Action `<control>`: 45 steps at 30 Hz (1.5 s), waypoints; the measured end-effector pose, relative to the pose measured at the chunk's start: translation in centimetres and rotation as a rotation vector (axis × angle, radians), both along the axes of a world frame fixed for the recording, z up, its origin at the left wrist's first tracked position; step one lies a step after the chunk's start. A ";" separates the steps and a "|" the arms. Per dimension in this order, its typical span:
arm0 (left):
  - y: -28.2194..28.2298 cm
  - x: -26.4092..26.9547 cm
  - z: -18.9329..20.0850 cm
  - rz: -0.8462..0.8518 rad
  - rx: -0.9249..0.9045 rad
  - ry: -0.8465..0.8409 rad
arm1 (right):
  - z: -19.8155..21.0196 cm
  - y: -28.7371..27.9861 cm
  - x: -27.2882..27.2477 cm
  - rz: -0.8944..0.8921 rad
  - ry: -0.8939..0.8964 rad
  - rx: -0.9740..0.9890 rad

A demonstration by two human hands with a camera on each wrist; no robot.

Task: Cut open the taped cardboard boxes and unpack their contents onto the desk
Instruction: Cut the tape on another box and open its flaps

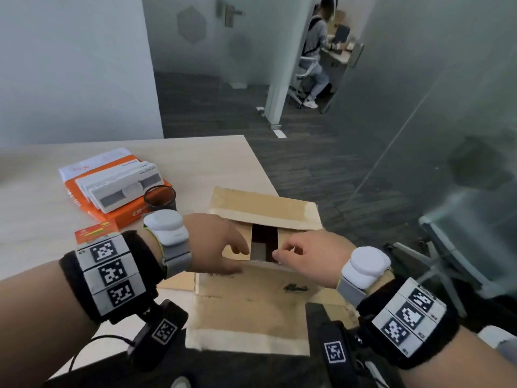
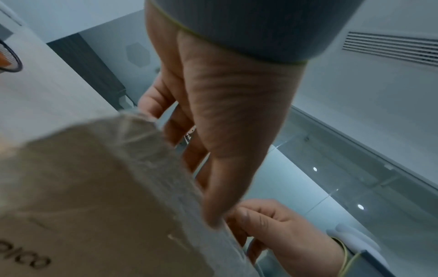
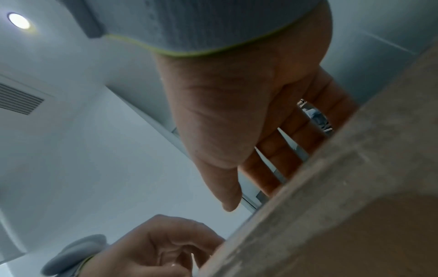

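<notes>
A brown cardboard box (image 1: pixel 265 208) stands at the desk's right corner, its far flap raised and a dark opening (image 1: pixel 264 239) showing between the inner flaps. The near flap (image 1: pixel 251 309) carries clear tape and black print. My left hand (image 1: pixel 237 256) grips this flap's top edge at the left of the opening. In the left wrist view its thumb (image 2: pixel 213 187) presses the printed face and the fingers go behind. My right hand (image 1: pixel 282 252) hooks its fingers over the same edge at the right. In the right wrist view its fingers (image 3: pixel 284 153) pass behind the flap (image 3: pixel 355 187).
On the desk (image 1: pixel 42 219) to the left lie an orange paper ream (image 1: pixel 112 208) with white boxes (image 1: pixel 120 183) stacked on it, a black mesh cup (image 1: pixel 160 198) and a small red card (image 1: pixel 95 232). An office chair (image 1: pixel 447 247) stands right of the desk. A person sits far back.
</notes>
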State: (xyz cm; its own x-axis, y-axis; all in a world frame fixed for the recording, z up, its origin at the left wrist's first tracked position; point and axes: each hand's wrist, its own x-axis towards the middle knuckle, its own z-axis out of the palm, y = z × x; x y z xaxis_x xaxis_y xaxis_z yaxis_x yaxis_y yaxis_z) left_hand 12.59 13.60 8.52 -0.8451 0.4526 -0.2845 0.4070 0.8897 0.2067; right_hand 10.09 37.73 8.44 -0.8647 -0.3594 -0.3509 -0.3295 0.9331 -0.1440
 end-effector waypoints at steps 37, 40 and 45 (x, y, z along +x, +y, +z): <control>8.9 -6.3 -0.7 -0.164 -0.796 0.128 | -2.9 9.2 -0.7 -0.265 0.108 -0.223; 8.5 -7.0 -0.1 -0.125 -0.804 0.171 | -2.6 11.0 -1.6 -0.434 0.055 -0.184; 9.3 -7.4 0.9 0.025 -0.603 0.348 | -3.1 14.7 -1.4 -0.444 0.002 -0.071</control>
